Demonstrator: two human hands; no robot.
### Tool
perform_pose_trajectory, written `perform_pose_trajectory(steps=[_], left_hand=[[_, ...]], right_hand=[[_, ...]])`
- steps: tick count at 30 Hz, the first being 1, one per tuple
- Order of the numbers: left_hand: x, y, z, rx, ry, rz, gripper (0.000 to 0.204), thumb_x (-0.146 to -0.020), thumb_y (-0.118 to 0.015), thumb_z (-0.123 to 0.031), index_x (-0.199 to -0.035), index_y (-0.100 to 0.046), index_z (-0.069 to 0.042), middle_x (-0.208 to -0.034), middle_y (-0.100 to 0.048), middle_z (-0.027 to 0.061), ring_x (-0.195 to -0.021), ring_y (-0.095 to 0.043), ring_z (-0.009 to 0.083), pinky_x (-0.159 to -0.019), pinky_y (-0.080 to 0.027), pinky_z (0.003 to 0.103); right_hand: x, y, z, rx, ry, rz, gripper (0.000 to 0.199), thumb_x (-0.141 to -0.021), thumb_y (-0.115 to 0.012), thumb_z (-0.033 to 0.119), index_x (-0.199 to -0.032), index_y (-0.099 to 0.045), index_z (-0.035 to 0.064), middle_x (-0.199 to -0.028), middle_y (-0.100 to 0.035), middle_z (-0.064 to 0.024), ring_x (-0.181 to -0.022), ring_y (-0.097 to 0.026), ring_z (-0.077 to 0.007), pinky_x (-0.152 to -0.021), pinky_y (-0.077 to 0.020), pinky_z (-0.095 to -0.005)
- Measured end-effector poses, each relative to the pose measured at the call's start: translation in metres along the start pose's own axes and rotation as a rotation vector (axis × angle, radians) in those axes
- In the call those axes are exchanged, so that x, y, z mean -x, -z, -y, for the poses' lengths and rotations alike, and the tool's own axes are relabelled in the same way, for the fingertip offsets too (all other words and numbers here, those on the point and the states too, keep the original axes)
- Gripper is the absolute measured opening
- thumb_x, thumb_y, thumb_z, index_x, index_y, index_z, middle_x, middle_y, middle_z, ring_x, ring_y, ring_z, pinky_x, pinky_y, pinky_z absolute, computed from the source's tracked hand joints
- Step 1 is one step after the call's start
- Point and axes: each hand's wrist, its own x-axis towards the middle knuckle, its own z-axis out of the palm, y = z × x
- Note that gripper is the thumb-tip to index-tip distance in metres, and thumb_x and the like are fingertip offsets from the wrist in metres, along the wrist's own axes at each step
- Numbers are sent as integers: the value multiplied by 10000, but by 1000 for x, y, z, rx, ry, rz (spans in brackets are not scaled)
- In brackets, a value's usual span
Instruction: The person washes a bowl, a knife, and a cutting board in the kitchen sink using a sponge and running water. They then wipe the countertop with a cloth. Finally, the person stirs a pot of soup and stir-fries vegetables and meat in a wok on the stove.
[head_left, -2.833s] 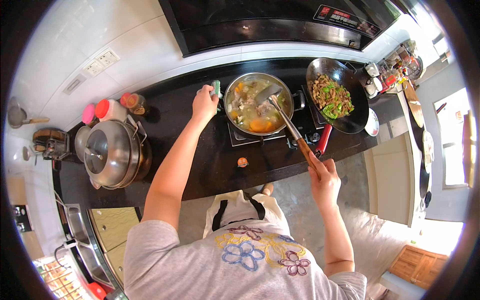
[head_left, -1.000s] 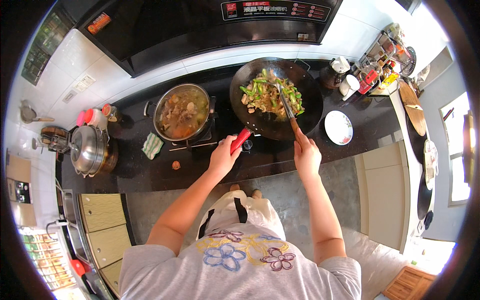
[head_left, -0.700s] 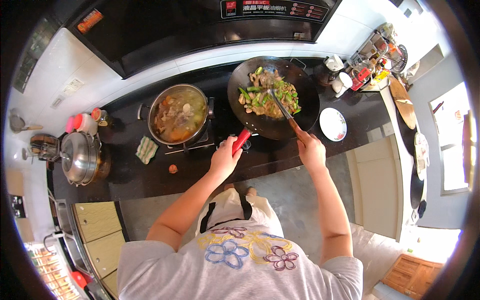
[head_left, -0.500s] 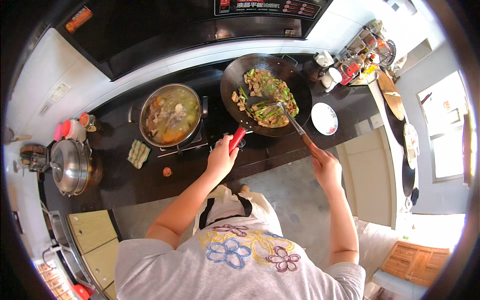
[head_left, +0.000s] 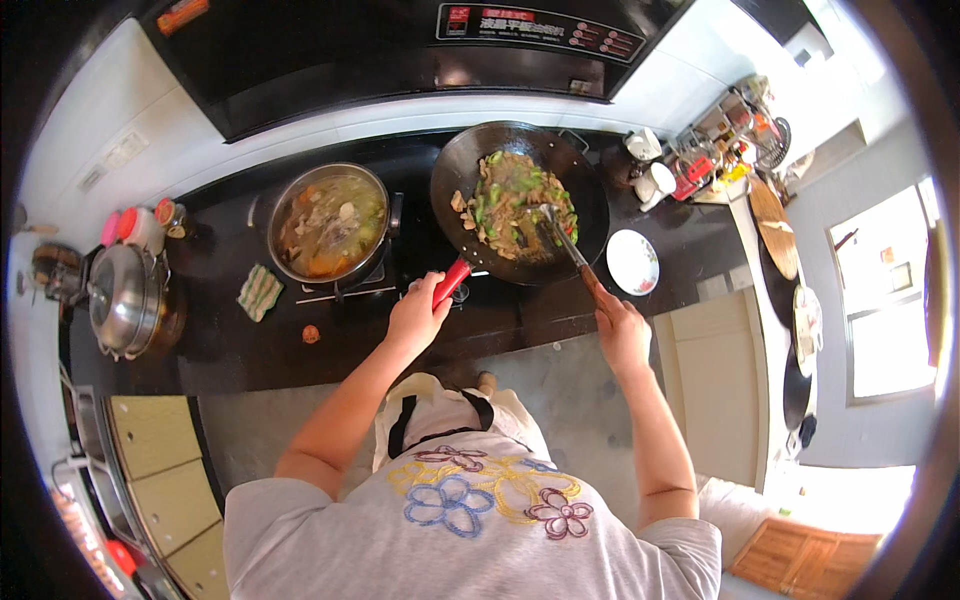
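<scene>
My left hand (head_left: 416, 314) is wrapped around the red handle (head_left: 452, 283) of a dark wok (head_left: 455, 180) on the stove. In my right hand (head_left: 622, 328) is the wooden grip of a metal spatula (head_left: 570, 247), held from above. Its blade dips into the stir-fry (head_left: 515, 195), sliced meat with green vegetable pieces, which lies heaped in the middle of the wok. Part of the blade is hidden by the food.
Left of the wok stands a steel pot (head_left: 281, 207) of soup. A floral-rimmed white plate (head_left: 633, 263) lies to its right. On the counter's left are a folded cloth (head_left: 260, 292) and a lidded steel pot (head_left: 122, 303). Overhead juts a black range hood (head_left: 330, 60).
The stir-fry has been pushed together toward the wok's middle and far side. The spatula blade has shifted within the food. The whole view has also moved slightly.
</scene>
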Motion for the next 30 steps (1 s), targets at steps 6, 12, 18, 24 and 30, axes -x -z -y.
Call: perform_pose_trajectory(steps=[6,12,18,24,30], left_hand=[[5,1,9,-48,-70,-98,399,-868,-679,-229,-1207,-502,-114,-1021,-632,178,-891,-646,377,-737,-528,446],[5,7,-5,-40,38,-31,410,-890,-678,-250,-1237,-514,-104,-1081,-643,189,-970,-630,380,-808,-500,427],[3,-1,-2,-38,-3,-56,413,-866,-691,-232,-1225,-516,-127,-1043,-630,177,-909,-643,368,-770,-518,425],[7,3,0,-44,19,-60,415,-865,-693,-231,-1221,-511,-121,-1034,-628,174,-901,-644,371,-763,-520,427],[0,-7,2,-54,-70,-63,411,-871,-677,-231,-1228,-505,-121,-1015,-625,174,-865,-649,368,-736,-528,438]], right_hand=[[-53,-16,3,-202,64,-108,428,-830,-660,44,-1245,-641,147,-911,-678,-175,-827,-653,-372,-743,-528,-447],[-39,-36,-28,-112,234,12,495,-814,-678,87,-1293,-603,184,-799,-622,-147,-733,-650,-353,-644,-534,-460],[-8,60,-51,-74,230,15,453,-806,-694,85,-1241,-650,207,-860,-659,-123,-762,-659,-326,-675,-537,-429],[2,100,-32,-108,167,226,432,-811,-682,73,-1224,-659,196,-892,-676,-133,-835,-656,-347,-731,-528,-443],[-11,4,-4,-251,83,91,480,-793,-686,27,-1256,-628,141,-1130,-622,-164,-926,-644,-370,-815,-527,-409]])
